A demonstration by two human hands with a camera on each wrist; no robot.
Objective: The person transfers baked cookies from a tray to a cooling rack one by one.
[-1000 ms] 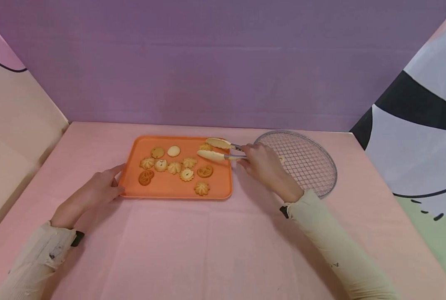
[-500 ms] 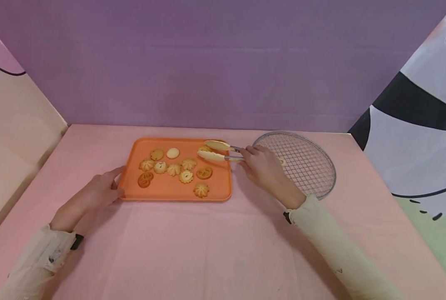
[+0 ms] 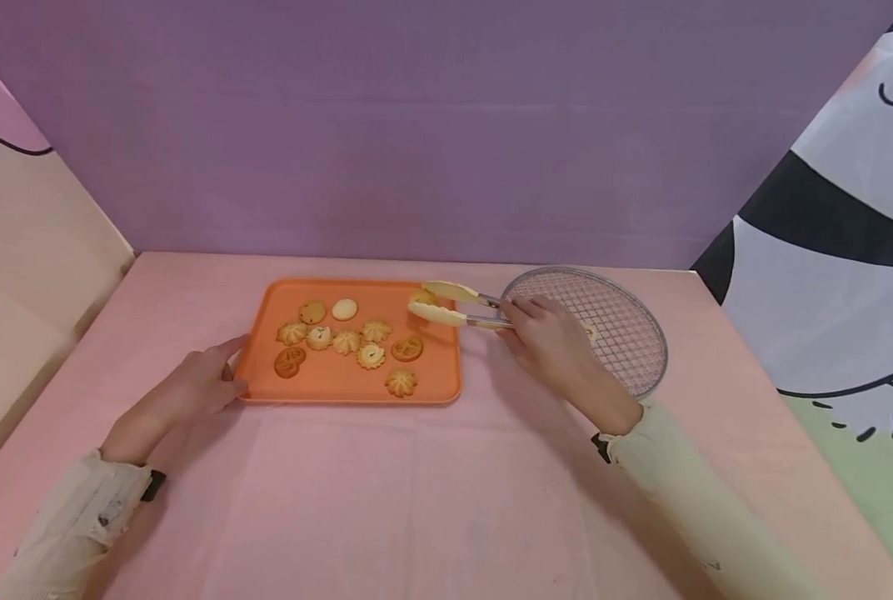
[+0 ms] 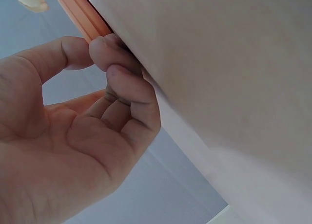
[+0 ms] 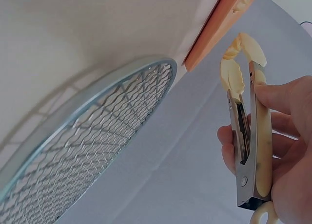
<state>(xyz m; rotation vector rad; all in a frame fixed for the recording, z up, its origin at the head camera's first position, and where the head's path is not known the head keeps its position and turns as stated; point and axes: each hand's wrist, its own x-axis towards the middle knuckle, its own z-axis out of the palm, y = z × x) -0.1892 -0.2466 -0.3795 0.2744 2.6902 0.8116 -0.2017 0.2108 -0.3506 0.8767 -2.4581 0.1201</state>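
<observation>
My left hand (image 3: 187,385) pinches the near left corner of an orange tray (image 3: 334,387) between thumb and fingers. In the left wrist view the thumb and fingertips meet on the tray's rim (image 4: 80,12). My right hand (image 3: 555,346) grips metal tongs (image 3: 439,314) with cream-coloured tips, over the tray's right end. Between the tips is a yellow cookie (image 5: 232,49), lifted off the tray in the right wrist view. Several cookies lie on the tray, among them a pale round one (image 3: 345,309), a pretzel-shaped one (image 3: 407,348) and a star-shaped one (image 3: 401,382).
Right of the tray a round wire rack (image 3: 626,329) lies on the pink tabletop (image 3: 416,500), partly behind my right hand. A purple backdrop (image 3: 416,133) rises at the table's far edge.
The tongs and my right hand have moved a little to the right, and the yellow cookie has come along between the tips. My left hand stays on the tray.
</observation>
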